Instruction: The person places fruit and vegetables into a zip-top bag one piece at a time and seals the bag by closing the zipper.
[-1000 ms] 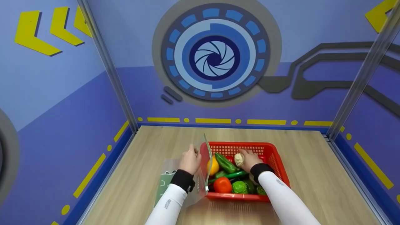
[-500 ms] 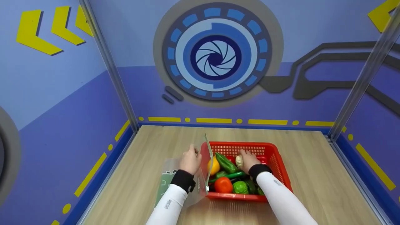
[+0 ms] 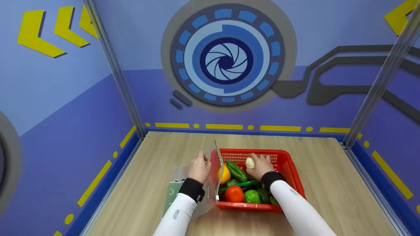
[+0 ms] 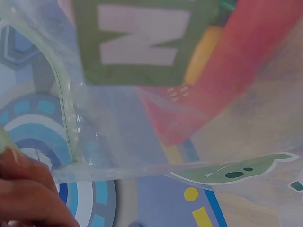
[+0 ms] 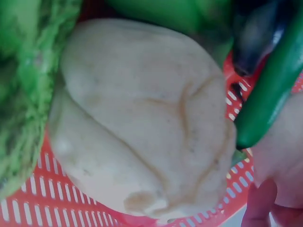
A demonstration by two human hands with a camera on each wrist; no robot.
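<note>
In the head view my left hand (image 3: 199, 167) pinches the mouth of a clear zip bag (image 3: 205, 206), which stands gaping beside the red basket. The left wrist view shows those fingers (image 4: 33, 189) on the bag's edge, with green print across the film. Over the basket's far half, my right hand (image 3: 263, 167) grips a cream-coloured, lumpy vegetable (image 3: 250, 163) between thumb and fingers. Under the right wrist lies a larger whitish, creased vegetable (image 5: 142, 113); the wrist hides it in the head view. Part of the right hand shows at the lower right of the right wrist view.
The red plastic basket (image 3: 249, 206) holds a tomato (image 3: 234, 194), a long green pepper (image 3: 237, 171), an orange-yellow round piece (image 3: 225, 174) and a leafy green head (image 3: 252, 196), among others. Blue panels (image 3: 151, 98) enclose the wooden table (image 3: 164, 154) at the back and sides.
My right hand has shifted slightly and turned, with the cream vegetable now a little higher and further left. The left hand and bag have stayed in place.
</note>
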